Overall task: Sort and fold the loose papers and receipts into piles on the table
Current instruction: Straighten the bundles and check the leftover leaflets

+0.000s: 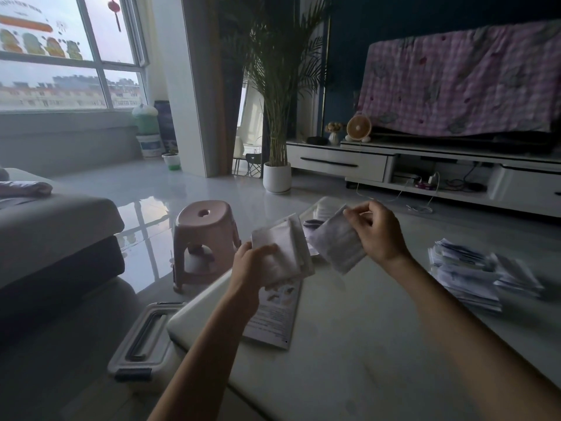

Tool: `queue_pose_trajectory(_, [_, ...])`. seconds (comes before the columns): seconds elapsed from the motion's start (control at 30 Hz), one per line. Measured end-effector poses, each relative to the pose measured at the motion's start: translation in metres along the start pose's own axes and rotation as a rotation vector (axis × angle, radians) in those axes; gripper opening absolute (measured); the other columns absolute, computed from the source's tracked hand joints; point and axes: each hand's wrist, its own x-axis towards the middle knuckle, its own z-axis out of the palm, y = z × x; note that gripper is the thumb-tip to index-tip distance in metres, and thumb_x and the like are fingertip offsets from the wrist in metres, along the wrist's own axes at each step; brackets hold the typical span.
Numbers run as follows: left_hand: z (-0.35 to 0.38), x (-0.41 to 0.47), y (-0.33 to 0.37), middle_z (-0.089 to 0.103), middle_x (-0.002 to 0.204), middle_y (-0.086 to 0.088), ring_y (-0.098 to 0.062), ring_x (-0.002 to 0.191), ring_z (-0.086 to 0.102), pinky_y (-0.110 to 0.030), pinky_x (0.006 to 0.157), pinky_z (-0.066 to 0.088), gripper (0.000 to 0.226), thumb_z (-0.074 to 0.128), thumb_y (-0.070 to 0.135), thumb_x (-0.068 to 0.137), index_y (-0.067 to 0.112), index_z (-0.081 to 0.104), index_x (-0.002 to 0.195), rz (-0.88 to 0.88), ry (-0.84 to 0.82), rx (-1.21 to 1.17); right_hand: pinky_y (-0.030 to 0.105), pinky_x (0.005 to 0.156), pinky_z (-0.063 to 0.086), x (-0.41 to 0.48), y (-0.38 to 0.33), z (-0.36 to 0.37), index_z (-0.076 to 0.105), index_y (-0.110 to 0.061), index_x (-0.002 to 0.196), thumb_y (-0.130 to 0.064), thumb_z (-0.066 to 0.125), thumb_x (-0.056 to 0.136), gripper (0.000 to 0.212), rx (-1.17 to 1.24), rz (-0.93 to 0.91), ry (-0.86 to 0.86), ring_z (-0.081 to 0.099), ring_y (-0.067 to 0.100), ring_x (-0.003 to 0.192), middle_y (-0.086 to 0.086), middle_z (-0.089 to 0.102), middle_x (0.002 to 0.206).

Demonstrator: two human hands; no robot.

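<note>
My left hand [253, 262] grips a thick bundle of folded white papers [287, 250] above the table's left side. My right hand [376, 230] pinches a single folded printed sheet [337, 243] by its upper corner, held just to the right of the bundle and apart from it. Both are lifted above the white table [349, 344]. A printed leaflet [273, 317] lies flat under my left forearm. A messy pile of papers and receipts [473, 273] sits on the table at the right. More papers [321, 209] lie at the far end, partly hidden by my hands.
A pink plastic stool [205, 238] stands on the floor left of the table. A lidded plastic box [142, 338] sits by the table's near left corner. A grey sofa [51, 238] is at the left. A potted palm [276, 177] and TV cabinet [425, 171] stand beyond.
</note>
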Motion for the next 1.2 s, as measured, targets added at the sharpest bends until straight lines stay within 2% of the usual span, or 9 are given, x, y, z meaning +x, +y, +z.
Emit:
queue_pose_trajectory(0.23, [0.011, -0.005, -0.009, 0.056, 0.106, -0.014, -0.022, 0.087, 0.057, -0.029, 0.063, 0.051, 0.024, 0.053, 0.013, 0.09, 0.011, 0.05, 0.114, -0.013, -0.289, 0.171, 0.007, 0.056, 0.038, -0.009, -0.024, 0.019, 0.064, 0.007, 0.083, -0.011, 0.058, 0.09, 0.02, 0.082, -0.042, -0.366, 0.051, -0.004, 0.058, 0.002, 0.059, 0.071])
queue_pose_trajectory(0.4, [0.02, -0.004, -0.019, 0.058, 0.102, -0.013, -0.016, 0.08, 0.059, -0.021, 0.058, 0.054, 0.028, 0.053, 0.009, 0.091, 0.013, 0.04, 0.116, 0.097, -0.21, 0.149, 0.02, 0.073, 0.045, -0.016, -0.019, 0.028, 0.066, 0.001, 0.089, -0.036, 0.041, 0.097, 0.045, 0.362, 0.196, -0.151, 0.06, 0.014, 0.077, 0.01, 0.068, 0.088])
queue_pose_trajectory(0.5, [0.033, -0.004, -0.03, 0.057, 0.097, -0.006, -0.016, 0.082, 0.059, -0.02, 0.055, 0.055, 0.034, 0.052, 0.005, 0.092, 0.024, 0.034, 0.114, 0.23, -0.147, 0.171, 0.036, 0.081, 0.05, -0.035, -0.01, 0.019, 0.061, -0.013, 0.11, -0.058, 0.044, 0.082, 0.056, 0.684, 0.457, -0.228, 0.064, 0.024, 0.095, 0.01, 0.068, 0.105])
queue_pose_trajectory(0.6, [0.056, -0.012, -0.052, 0.053, 0.096, -0.01, -0.015, 0.083, 0.061, -0.019, 0.055, 0.052, 0.01, 0.047, 0.015, 0.095, 0.021, 0.041, 0.099, 0.232, -0.193, 0.189, 0.031, 0.089, 0.051, -0.079, 0.007, 0.02, 0.05, -0.022, 0.116, -0.04, 0.052, 0.086, 0.035, 0.582, 0.369, -0.283, 0.061, 0.018, 0.104, 0.004, 0.063, 0.115])
queue_pose_trajectory(0.7, [0.075, -0.022, -0.08, 0.053, 0.101, -0.019, -0.016, 0.084, 0.059, -0.022, 0.06, 0.054, 0.033, 0.045, 0.044, 0.086, 0.016, 0.041, 0.104, 0.122, -0.252, 0.098, 0.013, 0.078, 0.049, -0.101, 0.035, 0.017, 0.035, -0.019, 0.12, -0.021, 0.045, 0.095, 0.027, 0.472, 0.368, -0.23, 0.056, 0.011, 0.102, 0.004, 0.054, 0.118])
queue_pose_trajectory(0.77, [0.083, -0.03, -0.09, 0.053, 0.095, -0.013, -0.014, 0.078, 0.057, -0.02, 0.056, 0.054, 0.005, 0.036, 0.02, 0.1, 0.016, 0.039, 0.099, 0.13, -0.28, 0.141, 0.012, 0.07, 0.05, -0.103, 0.051, 0.01, 0.036, -0.017, 0.118, -0.019, 0.044, 0.096, 0.023, 0.437, 0.406, -0.219, 0.057, 0.009, 0.094, 0.008, 0.054, 0.117])
queue_pose_trajectory(0.93, [0.091, -0.028, -0.098, 0.055, 0.1, -0.006, -0.01, 0.084, 0.057, -0.027, 0.072, 0.054, 0.033, 0.054, -0.007, 0.087, 0.012, 0.04, 0.11, 0.203, -0.289, 0.203, 0.014, 0.072, 0.051, -0.096, 0.067, -0.016, 0.049, -0.02, 0.106, -0.013, 0.056, 0.09, 0.018, 0.331, 0.287, -0.144, 0.059, 0.011, 0.089, 0.0, 0.06, 0.099])
queue_pose_trajectory(1.03, [0.092, -0.026, -0.098, 0.053, 0.101, -0.006, -0.017, 0.093, 0.057, -0.037, 0.079, 0.054, 0.038, 0.06, 0.005, 0.081, 0.016, 0.037, 0.109, 0.26, -0.326, 0.341, 0.007, 0.071, 0.046, -0.095, 0.075, -0.025, 0.052, -0.006, 0.109, 0.001, 0.058, 0.086, 0.025, 0.381, 0.257, -0.165, 0.061, -0.002, 0.084, 0.001, 0.06, 0.098])
queue_pose_trajectory(1.2, [0.095, -0.024, -0.115, 0.053, 0.098, -0.003, -0.016, 0.09, 0.056, -0.024, 0.073, 0.054, 0.013, 0.046, 0.011, 0.095, 0.021, 0.038, 0.097, 0.436, -0.252, 0.488, 0.037, 0.103, 0.042, -0.107, 0.089, -0.013, 0.044, -0.013, 0.131, -0.041, 0.047, 0.093, 0.047, 0.397, 0.367, -0.339, 0.055, 0.016, 0.116, 0.007, 0.058, 0.125])
